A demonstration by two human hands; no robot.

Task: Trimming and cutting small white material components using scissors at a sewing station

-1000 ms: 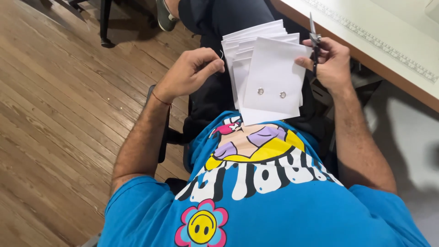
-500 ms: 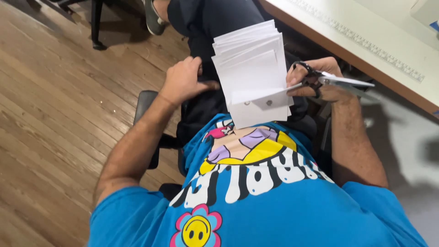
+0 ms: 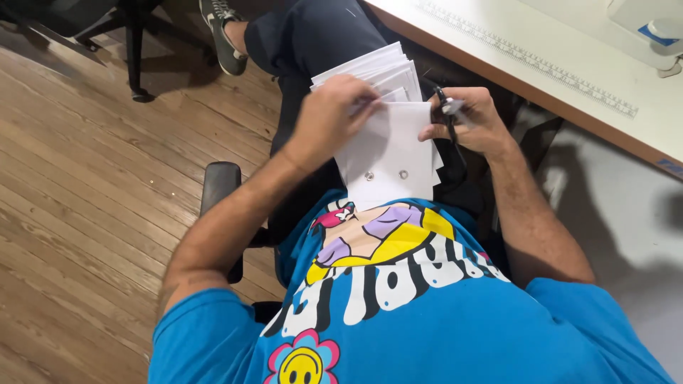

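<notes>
A stack of white cards [image 3: 388, 153] rests on my lap, the top one showing two small metal snaps near its lower edge. My left hand [image 3: 331, 117] lies on top of the stack, fingers curled over the upper cards and gripping them. My right hand [image 3: 469, 121] sits at the stack's right edge, fingertips touching the top card, and it is closed around a pair of dark-handled scissors [image 3: 449, 114]. The scissor blades are mostly hidden behind my fingers.
A white worktable [image 3: 569, 57] with a printed ruler along its wooden edge runs across the upper right. A black chair armrest [image 3: 220, 185] sits at my left. Wooden floor [image 3: 85, 178] spreads to the left, with a chair base [image 3: 135, 64] and another person's shoe [image 3: 220, 35] at the top.
My left hand has moved from the stack's left side onto the top of the cards. My right hand with the scissors has dropped closer to the stack, blades no longer pointing out to the right.
</notes>
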